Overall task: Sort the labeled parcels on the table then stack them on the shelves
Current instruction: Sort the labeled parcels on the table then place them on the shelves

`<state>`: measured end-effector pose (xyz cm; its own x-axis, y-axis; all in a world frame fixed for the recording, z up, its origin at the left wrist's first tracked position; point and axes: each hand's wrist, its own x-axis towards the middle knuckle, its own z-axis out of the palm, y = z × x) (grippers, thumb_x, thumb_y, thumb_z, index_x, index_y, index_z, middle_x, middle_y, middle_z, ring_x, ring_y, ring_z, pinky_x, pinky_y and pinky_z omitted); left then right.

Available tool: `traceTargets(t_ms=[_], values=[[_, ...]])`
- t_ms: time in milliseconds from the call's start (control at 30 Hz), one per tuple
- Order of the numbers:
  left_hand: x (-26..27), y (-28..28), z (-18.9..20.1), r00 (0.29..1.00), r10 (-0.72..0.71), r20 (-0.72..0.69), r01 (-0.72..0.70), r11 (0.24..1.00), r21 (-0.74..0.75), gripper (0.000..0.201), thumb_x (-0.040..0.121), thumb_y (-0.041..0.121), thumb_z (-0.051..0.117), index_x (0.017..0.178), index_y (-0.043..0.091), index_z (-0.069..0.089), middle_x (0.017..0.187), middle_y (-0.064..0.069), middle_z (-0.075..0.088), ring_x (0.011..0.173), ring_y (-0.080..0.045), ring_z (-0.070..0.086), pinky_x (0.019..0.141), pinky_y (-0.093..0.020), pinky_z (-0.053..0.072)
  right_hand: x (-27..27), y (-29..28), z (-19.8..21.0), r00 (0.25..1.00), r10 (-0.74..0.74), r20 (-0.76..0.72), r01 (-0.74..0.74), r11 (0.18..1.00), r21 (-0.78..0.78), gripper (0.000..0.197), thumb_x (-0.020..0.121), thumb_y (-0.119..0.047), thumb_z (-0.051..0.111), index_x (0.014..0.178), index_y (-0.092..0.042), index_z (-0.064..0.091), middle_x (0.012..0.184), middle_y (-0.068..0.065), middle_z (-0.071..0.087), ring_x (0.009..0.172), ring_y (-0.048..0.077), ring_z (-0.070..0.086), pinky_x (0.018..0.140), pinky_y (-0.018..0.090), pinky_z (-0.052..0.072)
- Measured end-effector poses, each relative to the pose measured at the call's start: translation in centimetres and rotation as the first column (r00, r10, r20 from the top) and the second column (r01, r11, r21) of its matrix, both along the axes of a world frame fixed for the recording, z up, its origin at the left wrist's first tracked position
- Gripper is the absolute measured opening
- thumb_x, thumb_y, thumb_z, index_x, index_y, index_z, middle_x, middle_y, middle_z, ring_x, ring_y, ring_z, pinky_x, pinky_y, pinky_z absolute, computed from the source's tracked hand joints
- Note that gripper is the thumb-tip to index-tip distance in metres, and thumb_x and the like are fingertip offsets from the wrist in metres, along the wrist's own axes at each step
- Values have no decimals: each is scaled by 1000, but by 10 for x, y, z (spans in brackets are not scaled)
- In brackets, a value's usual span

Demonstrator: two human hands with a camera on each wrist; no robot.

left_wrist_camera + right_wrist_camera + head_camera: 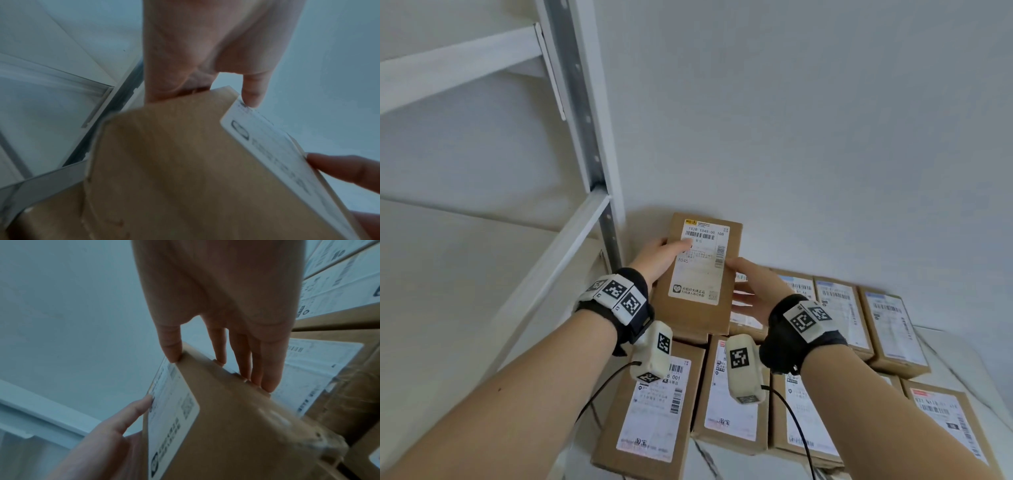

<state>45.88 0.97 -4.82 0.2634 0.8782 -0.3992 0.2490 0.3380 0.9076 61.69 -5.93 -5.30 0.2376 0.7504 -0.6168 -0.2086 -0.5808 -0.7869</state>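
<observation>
Held box: a brown cardboard box (698, 274) with a white shipping label (702, 260) on its top face was held up between both hands, above the other boxes and just right of the shelf post.
Left hand: the left hand (657, 257) gripped the box's left long side, thumb lying on the label and fingers (174, 91) curled under the box.
Right hand: the right hand (753, 291) gripped the right long side, thumb (170, 345) on the top edge and fingers (267, 369) stretched down the side, clamping the box against the left hand.
Other boxes: more labelled boxes (722, 387) lay flat in rows on the white table (955, 356), touching side by side, labels up, directly below the held one.
Shelf: a white metal shelf (571, 240) stood left of the table, its grey upright post (585, 113) with a row of holes just beside the held box.
Wall: a plain white wall (808, 120) rose behind the table.
</observation>
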Motion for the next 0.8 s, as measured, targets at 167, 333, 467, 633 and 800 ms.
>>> traceTargets(t_ms=[167,333,467,633,800], values=[[0,5,-5,998,-27,-59,26,999,-22,17,96,30,54,105,17,61,102,-2,69,80,-14,63,64,-26,47,0,6,-2,999,20,28,-20,1000,-25,29,89,-28,62,113,-12,61,110,12,66,100,27,65,90,42,53],[-6,7,-15,990,-76,-123,71,997,-44,36,96,28,55,129,14,54,113,-4,67,89,-18,65,65,-27,50,0,12,-11,996,34,87,-33,999,-11,23,94,-15,53,116,-13,60,99,6,67,85,20,65,80,34,55],[-5,13,-18,987,-93,-134,89,995,-35,32,97,27,54,125,13,56,116,-6,67,96,-21,64,76,-32,53,1,19,-11,991,51,121,-49,999,-20,16,97,-12,49,107,-16,60,96,4,66,88,21,64,82,36,54],[-4,20,-22,982,-111,-150,107,994,-31,32,97,28,53,126,13,55,117,-6,66,98,-22,64,83,-35,51,-2,23,-14,989,31,144,-25,999,-40,16,97,-14,49,109,-17,59,107,7,66,100,25,64,87,39,54],[-4,18,-21,968,-124,-220,129,992,9,38,97,30,53,130,12,52,123,-7,64,106,-24,63,90,-36,51,-1,23,-11,962,59,266,-41,996,-73,28,95,-21,55,122,-14,58,115,7,63,107,24,60,93,41,51]])
